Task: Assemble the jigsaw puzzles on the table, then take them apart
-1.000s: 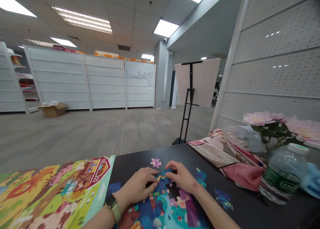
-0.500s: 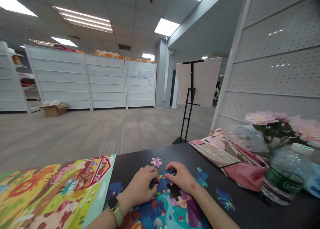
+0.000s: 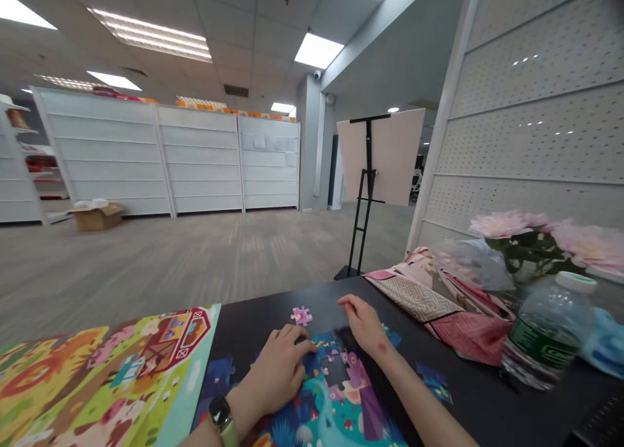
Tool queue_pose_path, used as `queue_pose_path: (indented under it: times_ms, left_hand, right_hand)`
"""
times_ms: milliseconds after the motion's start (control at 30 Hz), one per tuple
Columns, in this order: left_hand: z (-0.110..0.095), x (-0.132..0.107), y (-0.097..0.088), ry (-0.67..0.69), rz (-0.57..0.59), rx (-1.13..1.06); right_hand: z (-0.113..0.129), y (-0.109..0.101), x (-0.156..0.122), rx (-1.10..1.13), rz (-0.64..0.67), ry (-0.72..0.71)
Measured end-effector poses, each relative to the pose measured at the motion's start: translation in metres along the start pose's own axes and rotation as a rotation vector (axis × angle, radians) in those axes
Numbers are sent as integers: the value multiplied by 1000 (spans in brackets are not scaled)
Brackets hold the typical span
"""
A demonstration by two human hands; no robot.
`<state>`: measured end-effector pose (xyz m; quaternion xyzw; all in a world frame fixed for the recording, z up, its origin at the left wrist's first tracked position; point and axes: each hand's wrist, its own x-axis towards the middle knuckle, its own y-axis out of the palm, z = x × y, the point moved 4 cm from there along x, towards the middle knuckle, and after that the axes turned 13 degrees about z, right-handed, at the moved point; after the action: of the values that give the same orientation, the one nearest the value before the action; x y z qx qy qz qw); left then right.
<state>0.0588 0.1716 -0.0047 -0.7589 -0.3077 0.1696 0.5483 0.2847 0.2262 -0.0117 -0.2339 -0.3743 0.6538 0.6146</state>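
A partly joined blue and purple jigsaw puzzle (image 3: 336, 401) lies on the black table (image 3: 487, 408) in front of me. My left hand (image 3: 280, 369), with a watch on the wrist, rests on the puzzle's upper left part, fingers curled down and pressing the pieces. My right hand (image 3: 363, 323) hovers just past the puzzle's far edge, fingers stretched forward and holding nothing. A loose pink piece (image 3: 301, 316) lies on the table beyond both hands. More loose blue pieces lie at the right (image 3: 433, 382) and the left (image 3: 219, 371) of the puzzle.
A colourful farm picture sheet (image 3: 112, 375) covers the table's left side. Folded patterned cloth (image 3: 439, 310), a plastic water bottle (image 3: 546, 333) and pink flowers (image 3: 526, 232) stand at the right. Beyond the table are open floor, a black easel (image 3: 365, 193) and white shelving.
My right hand has lifted off the puzzle's top edge and moved forward and right, opening. The left hand stays pressed on the pieces. The camera shifted slightly.
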Motion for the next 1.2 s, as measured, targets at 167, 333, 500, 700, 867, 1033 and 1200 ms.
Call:
queue_pose_path:
  times_ms: [167, 333, 500, 700, 867, 1033, 1200]
  left_hand:
    - [-2, -1, 0, 22, 10, -9]
    - [-1, -2, -1, 13, 10, -10]
    - [1, -2, -1, 3, 12, -1]
    - [1, -2, -2, 7, -1, 0]
    - [1, -3, -2, 14, -6, -7]
    - [1, -2, -1, 6, 6, -11]
    - [-2, -2, -1, 5, 29, 4]
  right_hand:
    - [10, 17, 8, -21, 108, -35]
    - [34, 43, 27, -66, 211, -54]
    - [39, 53, 42, -39, 233, 27]
    - [52, 46, 31, 191, 249, -84]
    - [43, 4, -9, 313, 352, -159]
    - [30, -2, -51, 358, 503, -133]
    - [40, 5, -62, 193, 414, -128]
